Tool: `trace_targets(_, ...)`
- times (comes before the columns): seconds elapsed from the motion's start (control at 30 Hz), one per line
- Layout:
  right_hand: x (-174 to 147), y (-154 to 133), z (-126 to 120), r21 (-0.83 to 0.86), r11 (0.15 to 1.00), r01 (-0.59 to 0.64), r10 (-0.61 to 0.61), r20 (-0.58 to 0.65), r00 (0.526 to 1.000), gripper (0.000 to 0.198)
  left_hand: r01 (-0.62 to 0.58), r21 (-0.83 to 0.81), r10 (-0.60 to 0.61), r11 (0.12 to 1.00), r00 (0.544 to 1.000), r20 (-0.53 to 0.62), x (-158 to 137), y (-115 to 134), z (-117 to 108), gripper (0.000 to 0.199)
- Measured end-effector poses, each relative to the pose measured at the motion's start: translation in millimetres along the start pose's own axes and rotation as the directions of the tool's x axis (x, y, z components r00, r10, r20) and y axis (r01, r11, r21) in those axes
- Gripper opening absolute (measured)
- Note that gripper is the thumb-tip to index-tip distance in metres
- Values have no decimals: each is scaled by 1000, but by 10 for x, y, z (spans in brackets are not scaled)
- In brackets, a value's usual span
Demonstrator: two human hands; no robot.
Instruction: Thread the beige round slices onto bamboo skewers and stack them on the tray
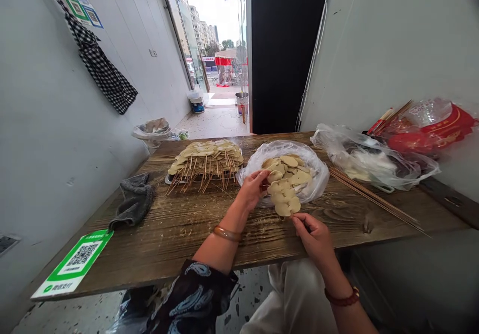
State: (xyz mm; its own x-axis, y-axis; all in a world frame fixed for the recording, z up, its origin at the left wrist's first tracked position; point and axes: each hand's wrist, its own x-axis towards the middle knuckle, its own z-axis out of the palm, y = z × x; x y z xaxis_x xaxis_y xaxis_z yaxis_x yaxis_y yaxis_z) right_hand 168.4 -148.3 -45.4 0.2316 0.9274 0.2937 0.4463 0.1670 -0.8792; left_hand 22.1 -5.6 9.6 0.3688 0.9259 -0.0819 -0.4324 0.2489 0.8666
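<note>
My right hand pinches the lower end of a skewer that carries several thin, pale yellow potato slices. At the upper end of that skewer, my left hand has its fingers closed on the edge of a potato slice; its fingertips are partly hidden. Both hands are just in front of a clear plastic bag, which lies open with loose potato slices inside. Left of the bag, a stack of filled skewers rests on a metal tray, sticks pointing towards me.
Bare bamboo skewers lie to the right, beside a crumpled plastic bag and red packaging. A dark grey cloth and a green QR code card are at the left of the wooden table. A glass door stands beyond.
</note>
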Motion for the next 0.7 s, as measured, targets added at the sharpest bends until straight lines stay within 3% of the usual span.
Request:
trace_targets(0.23, 1, -57, -1, -63, 996, 55, -52, 56, 997, 26, 7, 41, -9, 999, 999, 41, -5, -24, 17, 36)
trace_targets(0.53, -20, 12, 65, -118, 987, 113, -105, 68, 992, 24, -116, 189, 132, 975, 988, -78, 10, -98, 22, 29)
trace_targets(0.7, -16, -4, 41, -84, 994, 63, -62, 24, 998, 26, -4, 48, 3, 999, 1000, 30, -23, -40, 36, 38)
